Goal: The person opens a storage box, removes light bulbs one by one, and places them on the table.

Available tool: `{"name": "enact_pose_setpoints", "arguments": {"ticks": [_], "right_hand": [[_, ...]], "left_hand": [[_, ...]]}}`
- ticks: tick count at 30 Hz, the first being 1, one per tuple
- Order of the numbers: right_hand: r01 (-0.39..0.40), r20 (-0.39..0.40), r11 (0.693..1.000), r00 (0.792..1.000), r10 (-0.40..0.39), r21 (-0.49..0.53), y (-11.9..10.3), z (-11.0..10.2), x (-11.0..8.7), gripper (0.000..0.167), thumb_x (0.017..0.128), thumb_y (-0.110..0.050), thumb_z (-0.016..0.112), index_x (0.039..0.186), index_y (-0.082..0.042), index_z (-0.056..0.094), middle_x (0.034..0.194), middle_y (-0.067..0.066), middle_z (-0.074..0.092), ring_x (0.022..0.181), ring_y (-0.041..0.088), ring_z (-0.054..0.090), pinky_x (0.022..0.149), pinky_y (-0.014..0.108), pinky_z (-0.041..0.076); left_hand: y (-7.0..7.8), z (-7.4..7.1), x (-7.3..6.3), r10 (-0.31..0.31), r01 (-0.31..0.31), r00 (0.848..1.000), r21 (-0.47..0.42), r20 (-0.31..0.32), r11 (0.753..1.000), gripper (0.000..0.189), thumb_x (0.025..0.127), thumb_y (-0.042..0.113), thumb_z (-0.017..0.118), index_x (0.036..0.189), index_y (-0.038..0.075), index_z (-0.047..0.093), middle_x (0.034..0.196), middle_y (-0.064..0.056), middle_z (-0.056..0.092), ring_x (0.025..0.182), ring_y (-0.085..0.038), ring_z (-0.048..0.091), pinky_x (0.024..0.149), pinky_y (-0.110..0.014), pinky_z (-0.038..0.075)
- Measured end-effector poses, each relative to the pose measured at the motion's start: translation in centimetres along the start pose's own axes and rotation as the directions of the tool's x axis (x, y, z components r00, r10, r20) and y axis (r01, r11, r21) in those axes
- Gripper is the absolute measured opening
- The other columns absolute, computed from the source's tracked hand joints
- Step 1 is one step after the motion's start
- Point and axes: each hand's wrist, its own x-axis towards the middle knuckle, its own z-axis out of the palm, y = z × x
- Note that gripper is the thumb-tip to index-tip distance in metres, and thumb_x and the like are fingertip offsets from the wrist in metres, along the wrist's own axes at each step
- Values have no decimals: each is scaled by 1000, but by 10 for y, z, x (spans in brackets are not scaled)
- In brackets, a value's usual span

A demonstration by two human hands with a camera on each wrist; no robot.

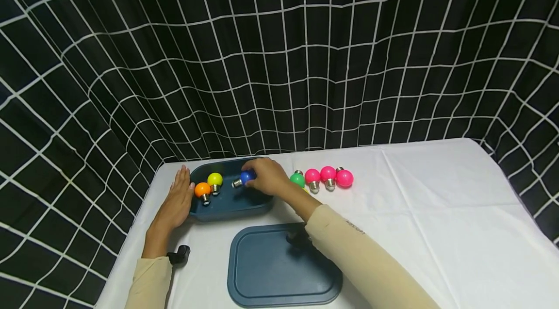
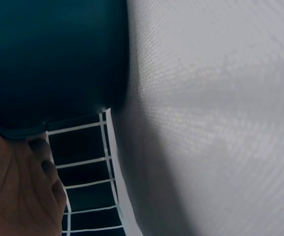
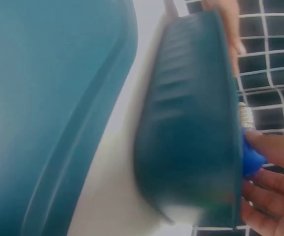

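My right hand (image 1: pixel 268 177) pinches a blue light bulb (image 1: pixel 246 177) with a metal screw base over the dark blue-green bin (image 1: pixel 238 208). The right wrist view shows the blue bulb (image 3: pixel 251 155) between thumb and fingers, partly behind the bin's wall (image 3: pixel 191 123). An orange bulb (image 1: pixel 203 189) and a yellow bulb (image 1: pixel 215 179) lie at the bin's left end. My left hand (image 1: pixel 173 204), fingers straight, rests against the left rim. In the left wrist view, part of that hand (image 2: pixel 21 191) shows by the bin's wall (image 2: pixel 58 59).
A green bulb (image 1: pixel 297 180) and pink bulbs (image 1: pixel 328 173) lie in a row right of the bin, with a yellow bulb (image 1: pixel 305 190) mostly hidden by my right forearm. A flat blue-grey lid (image 1: pixel 284 268) lies in front on the white tablecloth (image 1: pixel 419 231). Black grid-patterned curtain (image 1: pixel 332 56) surrounds the table.
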Motion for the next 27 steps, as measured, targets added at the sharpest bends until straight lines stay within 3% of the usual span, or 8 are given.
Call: {"name": "enact_pose_setpoints", "arguments": {"ticks": [11,18,27], "right_hand": [[53,-66,998,997,-51,32,5,-23,-23,39,84,-20,85,120,-10,75,119,7,74,105,25,68,89,43,53],[91,-85,995,993,-87,48,10,-34,-42,40,84,-17,85,121,-8,74,114,8,75,98,22,70,86,38,55],[102,-101,992,990,-94,72,11,-49,-66,41,84,-13,85,122,-5,73,110,8,76,94,23,72,81,38,56]], "left_hand": [[3,-2,-2,-1,1,1000,-11,-3,1000,65,112,39,19,160,-4,6,169,-18,-3,155,-39,-3,123,-60,4],[3,-2,0,14,-14,1000,-3,-1,1000,61,113,30,22,160,-4,6,169,-18,-3,155,-38,-3,123,-60,5],[-1,0,1,12,-12,1000,9,1,1000,62,113,33,21,160,-4,5,169,-18,-4,155,-38,-3,123,-59,5]]}}
